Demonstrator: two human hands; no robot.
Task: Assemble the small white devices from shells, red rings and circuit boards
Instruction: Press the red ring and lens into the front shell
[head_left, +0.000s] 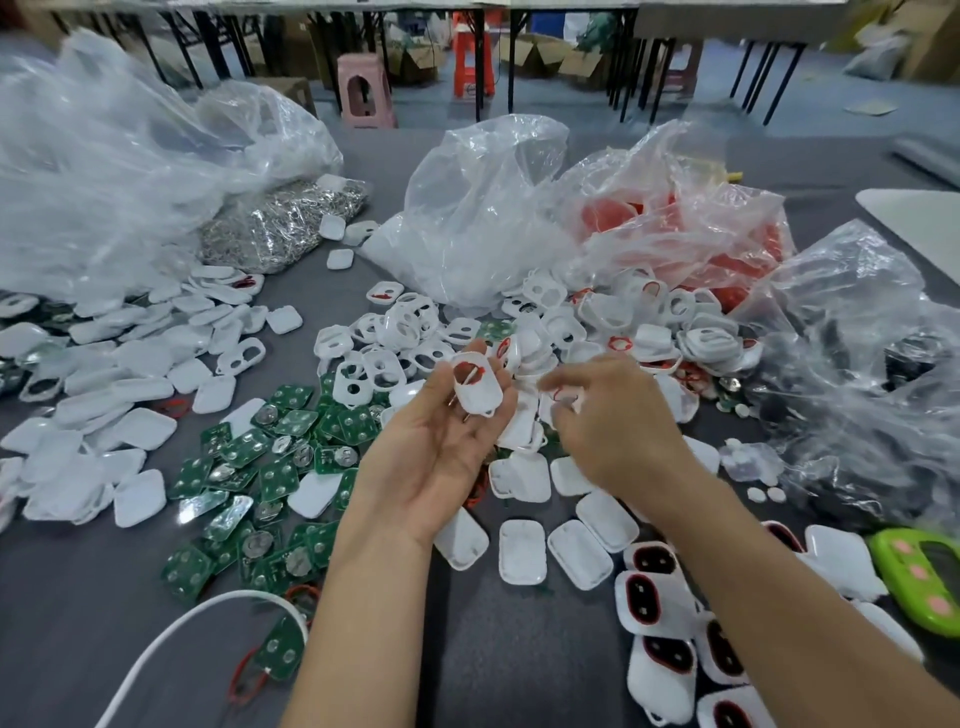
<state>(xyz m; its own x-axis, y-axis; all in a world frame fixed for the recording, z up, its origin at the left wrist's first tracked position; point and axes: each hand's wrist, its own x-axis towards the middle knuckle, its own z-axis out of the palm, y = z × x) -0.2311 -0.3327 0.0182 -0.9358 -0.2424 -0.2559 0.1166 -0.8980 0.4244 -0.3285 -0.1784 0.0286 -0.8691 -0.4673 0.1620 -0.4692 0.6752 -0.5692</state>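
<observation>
The left hand (441, 447) is lying palm up, fingertips gripping a shell (480, 392) with a ring (464, 370) in it, above the table (519, 649); the right hand (618, 421) is curling beside it, blurred; whether it is holding anything, I cannot tell.

Body in view: two hands and two forearms, all uncovered.

Left hand (436, 457): bare. The palm side shows, with its creases and the fold lines at the wrist plainly visible. Its fingers (509, 402) are slim and in sharp focus.

Left forearm (363, 623): bare along its whole visible length, to the lower picture edge.

Right hand (618, 431): bare. The back side shows, with the knuckles and wrist bone outlined. Its fingers (569, 400) are blurred; the nails cannot be made out.

Right forearm (805, 613): bare along its whole visible length. The wide-angle lens renders it broader toward the lower right corner.
</observation>
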